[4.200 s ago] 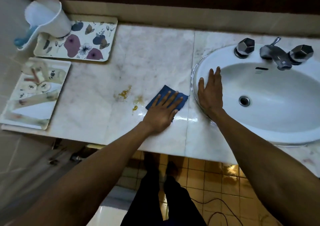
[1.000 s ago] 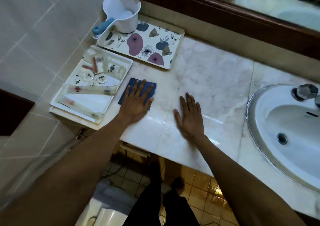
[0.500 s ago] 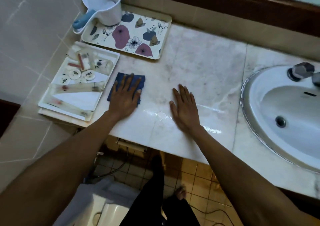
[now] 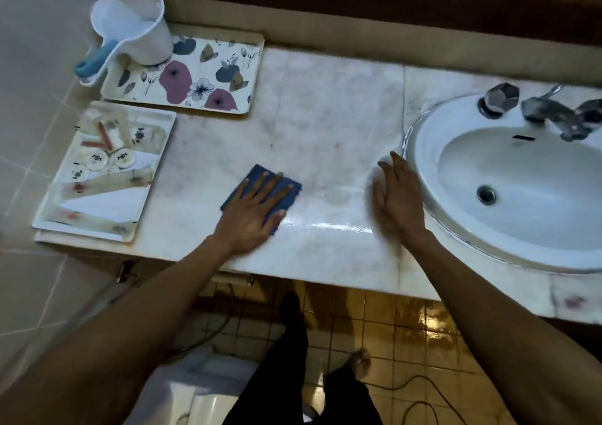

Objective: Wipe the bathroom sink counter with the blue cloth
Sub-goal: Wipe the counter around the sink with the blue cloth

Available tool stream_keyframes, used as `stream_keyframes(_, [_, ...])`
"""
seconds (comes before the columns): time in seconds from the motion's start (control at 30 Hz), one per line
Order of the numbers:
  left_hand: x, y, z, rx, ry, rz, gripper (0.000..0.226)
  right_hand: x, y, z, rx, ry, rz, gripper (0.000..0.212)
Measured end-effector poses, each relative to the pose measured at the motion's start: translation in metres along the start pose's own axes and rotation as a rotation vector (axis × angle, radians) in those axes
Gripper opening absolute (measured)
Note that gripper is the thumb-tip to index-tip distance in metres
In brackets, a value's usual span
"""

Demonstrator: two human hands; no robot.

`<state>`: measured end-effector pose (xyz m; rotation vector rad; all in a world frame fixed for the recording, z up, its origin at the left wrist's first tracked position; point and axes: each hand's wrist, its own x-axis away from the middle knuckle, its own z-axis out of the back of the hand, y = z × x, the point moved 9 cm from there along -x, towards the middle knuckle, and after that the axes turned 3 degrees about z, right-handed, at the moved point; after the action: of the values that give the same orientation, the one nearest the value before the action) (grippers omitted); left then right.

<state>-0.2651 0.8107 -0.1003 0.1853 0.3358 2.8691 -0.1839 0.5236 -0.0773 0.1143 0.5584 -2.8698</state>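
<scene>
The blue cloth (image 4: 290, 193) lies flat on the white marble counter (image 4: 325, 125), near its front edge. My left hand (image 4: 252, 213) presses down on the cloth with fingers spread, covering most of it. My right hand (image 4: 395, 203) rests flat on the counter, blurred, just left of the white sink basin (image 4: 508, 229). A wet shiny streak (image 4: 335, 227) runs between the two hands.
A floral tray (image 4: 195, 76) with a white scoop cup (image 4: 130, 30) stands at the back left. A white tray of toiletries (image 4: 101, 174) sits at the left end. Chrome tap and knobs (image 4: 547, 108) are behind the basin. Tiled floor and a cable lie below.
My left hand has slid the cloth rightward, away from the toiletry tray toward the counter's middle. My right hand has moved right, up to the sink rim.
</scene>
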Motion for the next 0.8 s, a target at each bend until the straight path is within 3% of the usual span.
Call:
stream_keyframes(0.1, [-0.018, -0.043, 0.008, 0.013, 0.031, 0.311, 0.058, 0.005, 0.032, 0.026, 0.024, 0.073, -0.028, 0.042])
stream_keyframes(0.23, [-0.06, 0.008, -0.002, 0.075, 0.101, 0.585, 0.058, 0.032, 0.072, 0.045, 0.019, 0.048, -0.122, 0.039])
stream_keyframes(0.33, [-0.073, 0.094, -0.019, 0.102, 0.1, 0.473, 0.059, 0.061, 0.102, 0.056, -0.008, -0.013, -0.231, 0.041])
stream_keyframes(0.43, [-0.05, 0.175, -0.04, 0.114, 0.042, 0.259, 0.057, 0.081, 0.121, 0.064, 0.057, -0.053, -0.194, 0.044])
stream_keyframes(0.57, [0.003, 0.193, -0.052, 0.009, -0.013, -0.057, 0.056, 0.096, 0.146, 0.075, 0.105, -0.063, -0.159, 0.059])
stream_keyframes(0.67, [0.014, 0.148, -0.043, -0.042, -0.01, 0.009, 0.057, 0.108, 0.165, 0.081, 0.1, -0.06, -0.123, 0.058])
stream_keyframes(0.8, [-0.016, 0.135, -0.038, 0.023, 0.045, 0.327, 0.058, 0.12, 0.18, 0.087, 0.078, -0.046, -0.054, 0.049])
